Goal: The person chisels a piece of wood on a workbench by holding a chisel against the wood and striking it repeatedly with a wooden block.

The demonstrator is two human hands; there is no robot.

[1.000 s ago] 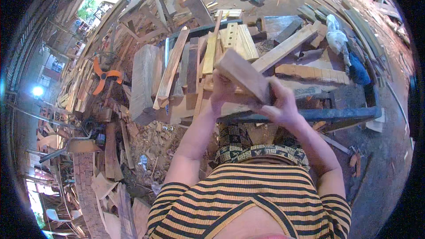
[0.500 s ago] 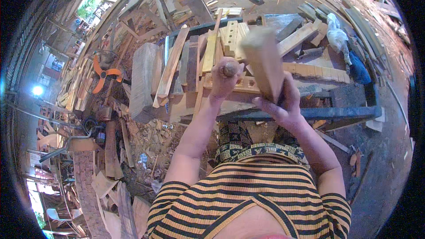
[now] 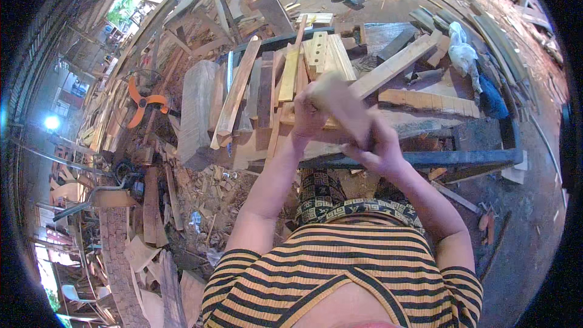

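My left hand (image 3: pixel 308 114) is closed in an upright fist around what looks like a chisel, whose round wooden handle end is now covered. My right hand (image 3: pixel 382 149) grips the near end of a wooden block (image 3: pixel 343 109), blurred by motion. The block's far end lies over the top of the left fist; whether it touches the handle I cannot tell. Beneath both hands, a length of timber on the bench is mostly hidden. Just beyond stands a pale wood piece with a row of holes (image 3: pixel 317 54).
Several boards and strips (image 3: pixel 237 94) cover the bench's left half, beside a thick grey timber (image 3: pixel 197 112). At right lie a notched board (image 3: pixel 428 101), a slanted plank (image 3: pixel 398 65) and a plastic bag (image 3: pixel 461 48). An orange-bladed fan (image 3: pixel 143 102) stands left. Scraps litter the floor.
The wooden block has swung left and down from beside the left fist to over it. My right hand has shifted slightly left; the left hand stays nearly in place.
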